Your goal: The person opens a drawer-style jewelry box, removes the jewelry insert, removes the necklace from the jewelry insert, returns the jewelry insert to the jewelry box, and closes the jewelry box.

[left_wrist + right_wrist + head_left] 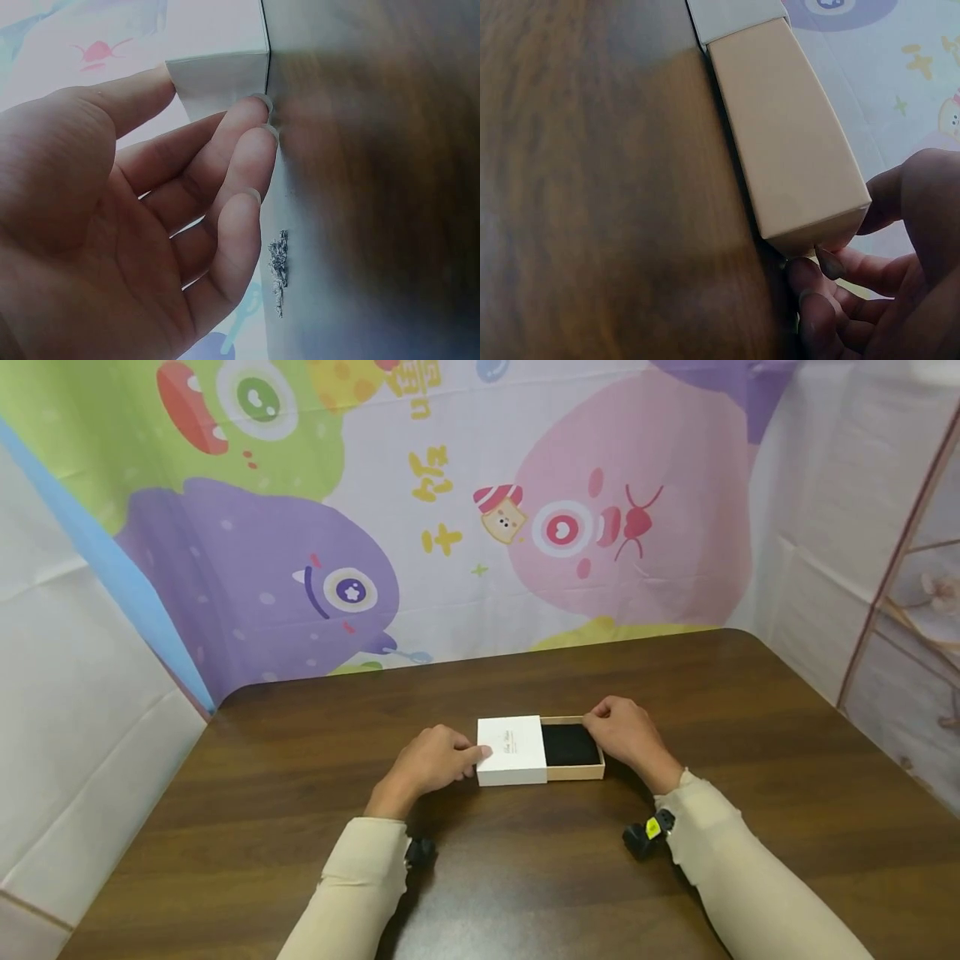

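Note:
A small drawer-style gift box lies on the table, its white sleeve (510, 752) at left and its tan inner tray (787, 127) pulled partway out to the right. Inside the tray shows a black item or lining (570, 745). My left hand (435, 758) holds the sleeve's left end, thumb on the top edge and fingers curled by the end face. With my right hand (624, 727) I grip the tray's right end, the thumb and fingers around its end wall. A small tab (829, 262) sticks out of that end wall, among the fingers.
The box rests on a dark brown wooden table (525, 877). Behind the far edge hangs a cartoon-printed cloth (450, 593), with pale panels at both sides. A black wrist device (641, 841) hangs below the right sleeve cuff, close over the tabletop.

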`<state>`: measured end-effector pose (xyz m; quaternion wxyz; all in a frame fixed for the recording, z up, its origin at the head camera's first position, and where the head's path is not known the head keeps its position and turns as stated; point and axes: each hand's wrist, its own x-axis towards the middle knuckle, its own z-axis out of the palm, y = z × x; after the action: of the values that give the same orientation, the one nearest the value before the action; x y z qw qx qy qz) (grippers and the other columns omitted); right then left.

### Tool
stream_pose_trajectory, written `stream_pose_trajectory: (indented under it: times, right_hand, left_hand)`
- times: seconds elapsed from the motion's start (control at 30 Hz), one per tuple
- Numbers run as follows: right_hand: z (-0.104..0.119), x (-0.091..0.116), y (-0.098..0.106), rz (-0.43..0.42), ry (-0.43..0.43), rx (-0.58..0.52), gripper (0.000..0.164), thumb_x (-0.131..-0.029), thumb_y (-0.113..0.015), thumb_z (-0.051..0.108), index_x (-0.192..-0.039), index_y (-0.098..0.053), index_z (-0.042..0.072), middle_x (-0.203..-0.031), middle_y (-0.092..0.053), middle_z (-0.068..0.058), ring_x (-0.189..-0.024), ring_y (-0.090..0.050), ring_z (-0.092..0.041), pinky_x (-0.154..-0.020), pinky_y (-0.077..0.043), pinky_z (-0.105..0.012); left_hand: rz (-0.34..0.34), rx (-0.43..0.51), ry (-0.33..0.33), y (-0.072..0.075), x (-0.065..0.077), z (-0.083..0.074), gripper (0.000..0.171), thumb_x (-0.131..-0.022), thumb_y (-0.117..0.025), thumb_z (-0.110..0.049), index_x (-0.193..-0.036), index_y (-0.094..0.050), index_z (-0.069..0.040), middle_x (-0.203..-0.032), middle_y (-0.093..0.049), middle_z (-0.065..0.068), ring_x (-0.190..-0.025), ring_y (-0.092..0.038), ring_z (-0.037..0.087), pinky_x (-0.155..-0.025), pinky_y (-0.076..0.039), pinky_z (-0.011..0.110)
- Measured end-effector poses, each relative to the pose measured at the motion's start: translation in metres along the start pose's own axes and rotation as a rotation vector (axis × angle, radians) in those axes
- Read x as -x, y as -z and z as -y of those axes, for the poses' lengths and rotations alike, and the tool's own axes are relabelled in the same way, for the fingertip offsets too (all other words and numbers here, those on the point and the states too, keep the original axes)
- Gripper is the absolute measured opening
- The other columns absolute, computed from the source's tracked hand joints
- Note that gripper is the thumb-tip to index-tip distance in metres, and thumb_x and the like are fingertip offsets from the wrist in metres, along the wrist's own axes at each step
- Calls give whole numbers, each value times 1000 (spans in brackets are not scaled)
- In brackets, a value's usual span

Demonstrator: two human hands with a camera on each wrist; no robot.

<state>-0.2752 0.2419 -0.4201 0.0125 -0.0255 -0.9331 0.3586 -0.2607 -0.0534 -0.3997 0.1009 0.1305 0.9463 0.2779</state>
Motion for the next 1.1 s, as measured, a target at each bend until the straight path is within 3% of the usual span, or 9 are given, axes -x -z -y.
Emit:
stream_pose_trajectory:
  times: [0.43,0.67,1.1]
  right_hand:
    - [3,0,0,32,31,-64,33,-97,-56,27,-112,-68,1,-105,-65,-14,-90,-57,-27,-75,-46,-39]
    - [3,0,-3,71,63,-148,32,-96,-54,23,-115,-68,0,-94,-66,-12,-73,-62,-20,-61,-52,-32]
    - [2,1,-9,112,142,-192,32,-97,-57,21,-117,-68,-1,-95,-69,-13,-76,-65,-21,-58,-53,-32]
  left_hand:
    - [3,-7,-7,3,0,-2,33,-97,-64,-47,-84,-74,-18,-73,-67,-1,-67,-60,16,-63,-46,35]
    - [2,-12,-10,1,0,0,32,-97,-64,-47,-87,-75,-18,-73,-67,-2,-68,-60,15,-63,-46,34]
    - [7,-10,-4,0,1,0,32,-97,-63,-47,-91,-76,-18,-76,-67,-3,-69,-61,14,-63,-46,35]
